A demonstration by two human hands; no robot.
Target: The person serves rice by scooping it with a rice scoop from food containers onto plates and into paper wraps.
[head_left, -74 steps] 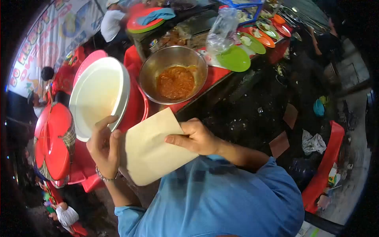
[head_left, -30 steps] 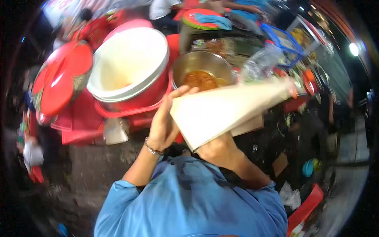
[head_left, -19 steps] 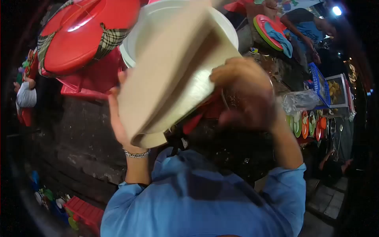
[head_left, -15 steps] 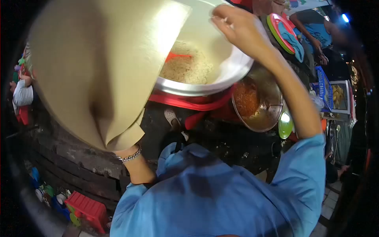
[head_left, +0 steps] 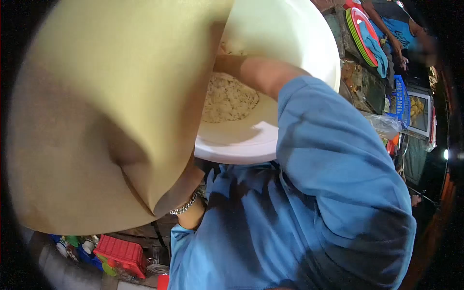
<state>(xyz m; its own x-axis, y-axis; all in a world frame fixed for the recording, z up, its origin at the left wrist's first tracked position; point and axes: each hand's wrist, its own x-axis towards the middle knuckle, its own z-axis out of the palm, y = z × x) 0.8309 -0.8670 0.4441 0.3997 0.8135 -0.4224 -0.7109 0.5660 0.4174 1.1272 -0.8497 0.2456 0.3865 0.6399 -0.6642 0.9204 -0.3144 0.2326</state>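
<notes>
paper held beside the rice pot

the left hand (head_left: 189, 186), mostly hidden beneath, holds the curled brown paper (head_left: 111, 96) beside the white pot (head_left: 299, 43). the right arm (head_left: 256, 72) reaches in above the rice (head_left: 227, 99); its grip is hidden, so i cannot tell.

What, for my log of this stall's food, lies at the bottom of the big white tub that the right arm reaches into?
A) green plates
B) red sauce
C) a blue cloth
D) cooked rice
D: pale, clumped rice lies at the bottom of the white tub, just below the right forearm. The brown paper hides the hand itself.
</notes>
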